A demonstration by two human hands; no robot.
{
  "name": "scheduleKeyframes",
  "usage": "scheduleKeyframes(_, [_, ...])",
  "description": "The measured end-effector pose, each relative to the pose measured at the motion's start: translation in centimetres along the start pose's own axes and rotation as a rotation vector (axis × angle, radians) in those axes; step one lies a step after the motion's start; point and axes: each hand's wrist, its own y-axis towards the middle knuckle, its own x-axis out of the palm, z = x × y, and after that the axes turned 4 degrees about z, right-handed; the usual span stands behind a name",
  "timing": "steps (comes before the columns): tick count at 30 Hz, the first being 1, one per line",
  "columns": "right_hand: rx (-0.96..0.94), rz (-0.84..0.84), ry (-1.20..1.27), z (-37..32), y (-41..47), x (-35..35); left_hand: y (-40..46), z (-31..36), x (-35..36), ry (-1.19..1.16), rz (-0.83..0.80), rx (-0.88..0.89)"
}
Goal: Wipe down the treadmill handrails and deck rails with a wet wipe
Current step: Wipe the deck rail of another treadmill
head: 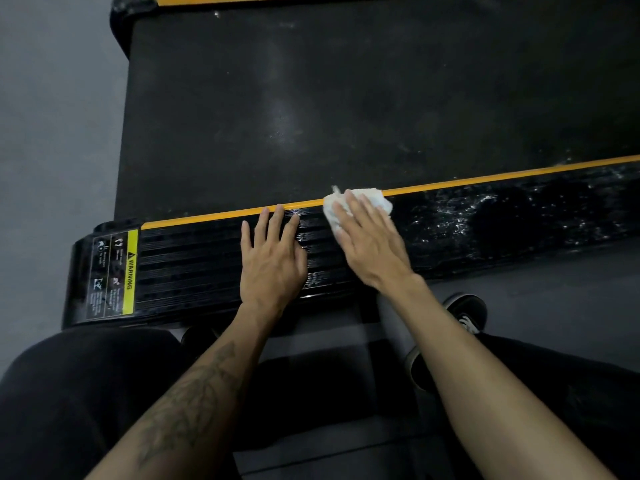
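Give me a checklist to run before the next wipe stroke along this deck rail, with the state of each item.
1. Wipe under the right hand: ok, flat fingers press it on the rail.
2. Left hand braced clear of the wipe: ok, it lies flat on the rail, left of the wipe.
3. Stretch to the right needs wiping: not ok, it shows white specks and smears.
4. Stretch toward the warning label: cannot tell, dark and glossy, no clear residue.
5. Wipe clean enough to go on: cannot tell, its underside is hidden.
6. Yellow strip along the belt edge covered: ok, the wipe overlaps it.
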Motion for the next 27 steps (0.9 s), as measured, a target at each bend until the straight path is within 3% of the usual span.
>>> scheduleKeyframes(4, [0.251, 0.028, 0.024, -1.4, 0.7, 0.4, 0.0, 0.0, 0.0, 0.0, -0.003, 0.005])
scheduleKeyframes(8, [-0.008, -0.05, 0.008, -2.6, 1.1, 0.5, 0.0, -0.1, 0.2, 0.0, -0.006, 0.001])
scheduleKeyframes(10, [-0.04, -0.045, -0.013, -1.0, 1.1, 0.2, 0.1, -0.1, 0.1, 0.001, -0.003, 0.001])
scheduleKeyframes(16, [0.259, 0.014, -0.042, -0.8, 1.5, -0.1, 0.1, -0.1, 0.2, 0.01, -0.001, 0.013])
scheduleKeyframes(22, [-0.093, -0.04, -0.064, -1.4, -0.6, 0.2, 0.1, -0.2, 0.4, 0.021, 0.01, 0.07])
scheduleKeyframes(27, [0.269, 0.028, -0.014, 0.1, -0.5, -0.5, 0.1, -0.3, 0.8, 0.012, 0.013, 0.138])
